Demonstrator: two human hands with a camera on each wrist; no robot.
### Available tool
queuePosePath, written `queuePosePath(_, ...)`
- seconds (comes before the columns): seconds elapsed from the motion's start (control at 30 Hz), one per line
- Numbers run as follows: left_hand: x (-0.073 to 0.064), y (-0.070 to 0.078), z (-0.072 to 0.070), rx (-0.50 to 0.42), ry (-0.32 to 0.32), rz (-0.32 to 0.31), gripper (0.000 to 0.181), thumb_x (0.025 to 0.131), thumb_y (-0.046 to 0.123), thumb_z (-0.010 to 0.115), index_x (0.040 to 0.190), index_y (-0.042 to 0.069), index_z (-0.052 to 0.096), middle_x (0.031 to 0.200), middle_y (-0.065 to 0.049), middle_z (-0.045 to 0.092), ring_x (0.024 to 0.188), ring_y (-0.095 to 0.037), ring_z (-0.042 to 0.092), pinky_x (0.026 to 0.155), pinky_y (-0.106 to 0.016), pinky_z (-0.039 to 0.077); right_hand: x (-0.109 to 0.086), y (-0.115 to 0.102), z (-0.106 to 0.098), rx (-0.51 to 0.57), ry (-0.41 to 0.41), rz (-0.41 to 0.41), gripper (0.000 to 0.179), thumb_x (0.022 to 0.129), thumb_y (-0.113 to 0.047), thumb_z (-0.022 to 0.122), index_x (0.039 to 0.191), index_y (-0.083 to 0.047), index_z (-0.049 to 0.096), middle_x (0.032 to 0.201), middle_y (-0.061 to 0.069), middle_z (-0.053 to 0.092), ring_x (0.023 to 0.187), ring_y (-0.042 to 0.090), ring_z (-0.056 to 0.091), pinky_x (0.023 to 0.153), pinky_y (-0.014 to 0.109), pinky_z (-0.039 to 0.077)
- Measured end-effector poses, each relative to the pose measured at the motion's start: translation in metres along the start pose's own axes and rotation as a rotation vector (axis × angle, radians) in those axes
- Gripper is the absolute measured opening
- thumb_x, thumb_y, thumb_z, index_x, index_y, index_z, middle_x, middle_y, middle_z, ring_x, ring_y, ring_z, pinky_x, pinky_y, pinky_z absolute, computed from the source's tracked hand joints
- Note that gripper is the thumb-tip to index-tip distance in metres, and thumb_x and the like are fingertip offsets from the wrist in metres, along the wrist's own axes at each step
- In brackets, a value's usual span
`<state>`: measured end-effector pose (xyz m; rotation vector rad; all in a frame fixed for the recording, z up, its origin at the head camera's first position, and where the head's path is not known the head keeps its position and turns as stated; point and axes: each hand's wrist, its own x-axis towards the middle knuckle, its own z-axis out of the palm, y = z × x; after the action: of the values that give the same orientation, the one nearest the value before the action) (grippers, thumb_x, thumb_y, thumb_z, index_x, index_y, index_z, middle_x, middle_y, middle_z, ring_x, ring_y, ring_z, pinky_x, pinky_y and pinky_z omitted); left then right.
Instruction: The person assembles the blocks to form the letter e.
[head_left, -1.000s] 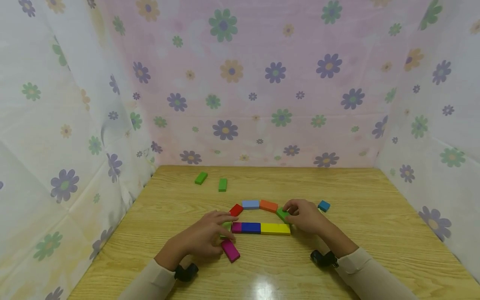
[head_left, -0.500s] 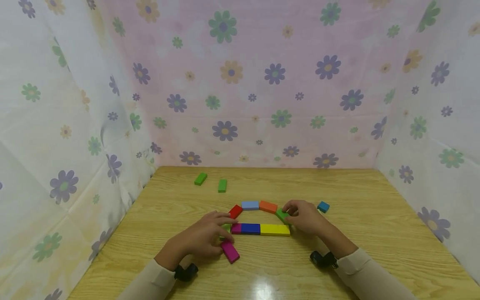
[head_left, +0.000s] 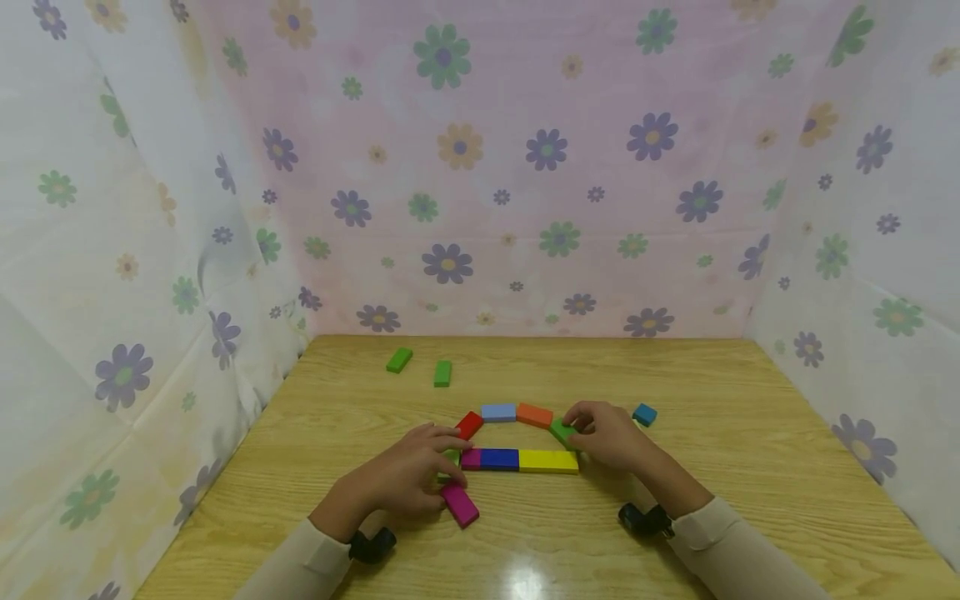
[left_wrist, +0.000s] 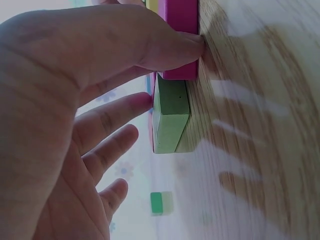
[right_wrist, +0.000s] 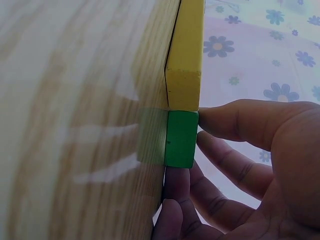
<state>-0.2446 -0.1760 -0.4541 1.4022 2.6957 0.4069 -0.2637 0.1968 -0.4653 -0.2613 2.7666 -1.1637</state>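
Note:
Flat coloured blocks form an arch on the table: red (head_left: 470,426), light blue (head_left: 498,413), orange (head_left: 535,416) and green (head_left: 564,432). A row of magenta (head_left: 471,459), dark blue (head_left: 499,460) and yellow blocks (head_left: 548,462) lies in front. My right hand (head_left: 611,437) pinches the green block, which meets the yellow one in the right wrist view. At the arch's left end my left hand (head_left: 405,471) spreads over a light green block (left_wrist: 172,125). Its thumb touches a tilted magenta block (left_wrist: 181,30); the other fingers are fairly straight.
Two loose green blocks, one slanted (head_left: 400,360) and one straighter (head_left: 442,373), lie farther back on the wooden table (head_left: 525,533). A small blue block (head_left: 644,415) sits beyond the right hand. Flowered cloth (head_left: 517,167) encloses the table's back and sides.

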Motion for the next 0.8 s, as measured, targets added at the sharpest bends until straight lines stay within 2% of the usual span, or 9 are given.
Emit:
queuePosePath(0.63, 0.0013, -0.0017, -0.0014, -0.018, -0.009, 0.024, 0.032, 0.085, 0.020, 0.080, 0.113, 0.037, 0.078, 0.159, 0.000, 0.049, 0.152, -0.030, 0.037, 0.121, -0.065, 0.027, -0.0019, -0.0021, -0.0002, 0.002, 0.004, 0.002, 0.018, 0.094, -0.014, 0.075, 0.111, -0.017, 0.073, 0.108, 0.004, 0.070, 0.100, 0.022, 0.068, 0.081, 0.040, 0.060)
queuePosePath(0.8, 0.0029, -0.0022, -0.0031, -0.024, -0.005, 0.025, 0.041, 0.083, 0.011, 0.076, 0.117, 0.034, 0.077, 0.158, -0.002, 0.049, 0.151, -0.029, 0.038, 0.121, -0.063, 0.029, -0.0023, -0.0020, -0.0004, 0.004, 0.002, 0.005, 0.018, 0.094, -0.014, 0.075, 0.112, -0.017, 0.073, 0.109, 0.004, 0.070, 0.100, 0.023, 0.068, 0.081, 0.040, 0.060)
